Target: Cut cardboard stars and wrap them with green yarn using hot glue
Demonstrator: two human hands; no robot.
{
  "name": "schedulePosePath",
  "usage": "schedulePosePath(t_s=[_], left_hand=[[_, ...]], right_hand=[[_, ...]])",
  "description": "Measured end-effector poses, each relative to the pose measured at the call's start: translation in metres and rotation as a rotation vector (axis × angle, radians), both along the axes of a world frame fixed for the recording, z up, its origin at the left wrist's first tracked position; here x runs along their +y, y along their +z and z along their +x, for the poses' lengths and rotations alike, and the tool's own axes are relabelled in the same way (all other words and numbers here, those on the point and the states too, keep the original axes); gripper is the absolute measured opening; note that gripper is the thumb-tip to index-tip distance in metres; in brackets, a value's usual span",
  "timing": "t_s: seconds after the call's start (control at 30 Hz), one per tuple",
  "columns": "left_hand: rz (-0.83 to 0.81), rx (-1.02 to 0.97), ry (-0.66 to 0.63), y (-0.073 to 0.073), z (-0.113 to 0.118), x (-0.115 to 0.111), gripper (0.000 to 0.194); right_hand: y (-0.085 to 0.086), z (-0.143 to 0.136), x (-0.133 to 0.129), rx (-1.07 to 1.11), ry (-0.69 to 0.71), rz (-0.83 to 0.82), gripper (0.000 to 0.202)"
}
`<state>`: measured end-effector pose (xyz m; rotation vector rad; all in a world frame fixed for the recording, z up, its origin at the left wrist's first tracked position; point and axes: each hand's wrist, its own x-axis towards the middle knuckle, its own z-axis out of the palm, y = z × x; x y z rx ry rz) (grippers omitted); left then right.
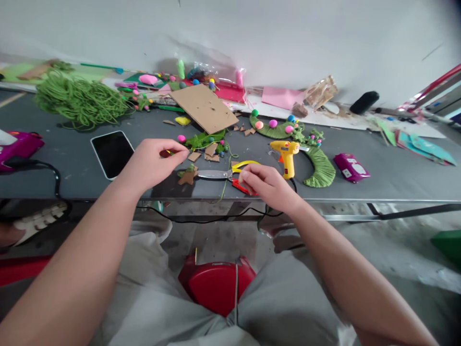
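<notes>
My left hand [158,161] hovers over the table with thumb and fingertips pinched together; whatever may be between them is too small to make out. Just beyond its fingertips are a pink pom-pom [181,139] and green leafy pieces. My right hand [268,186] is closed, fingers curled, beside the handles of scissors [216,174], one yellow and one red. Its fingertips' contents are hidden. By the scissors' blade tips sits a brown star-shaped cardboard piece [188,177] with some green on it. A thin green yarn strand [226,188] crosses the scissors and runs toward the table edge.
A yellow glue gun [286,156] stands right of centre, near a green yarn-wrapped crescent [320,168] and a purple packet [351,167]. Leftward lie a phone [112,154] and a green yarn heap [82,101]. A cardboard sheet [203,108] lies behind. A black cable [209,221] hangs below the edge.
</notes>
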<state>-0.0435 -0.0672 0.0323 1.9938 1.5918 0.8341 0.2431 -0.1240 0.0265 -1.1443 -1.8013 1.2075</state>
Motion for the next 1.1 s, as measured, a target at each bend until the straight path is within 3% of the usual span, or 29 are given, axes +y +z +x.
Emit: schedulePosePath(t_s=[0.07, 0.17, 0.27, 0.33, 0.57, 1.1], left_hand=[[-0.015, -0.122, -0.064, 0.007, 0.014, -0.013, 0.027], [-0.168, -0.223, -0.27, 0.014, 0.038, -0.035, 0.031], [-0.263, -0.292, -0.463, 0.013, 0.055, -0.052, 0.039], [-0.276, -0.304, -0.51, 0.01, 0.061, -0.057, 0.042], [-0.157, -0.271, -0.436, 0.004, 0.066, -0.056, 0.028], [0.049, -0.054, -0.508, 0.004, 0.067, -0.05, 0.027]], right_hand=[[0.002, -0.003, -0.006, -0.018, -0.004, 0.014, 0.035], [0.004, -0.007, -0.013, -0.01, -0.042, 0.011, 0.038], [0.004, -0.008, -0.014, -0.002, -0.079, 0.016, 0.042], [0.003, -0.007, -0.013, 0.008, -0.078, 0.008, 0.043], [-0.002, -0.005, -0.011, 0.011, -0.099, 0.003, 0.043], [0.001, -0.011, -0.01, -0.01, -0.075, 0.005, 0.039]])
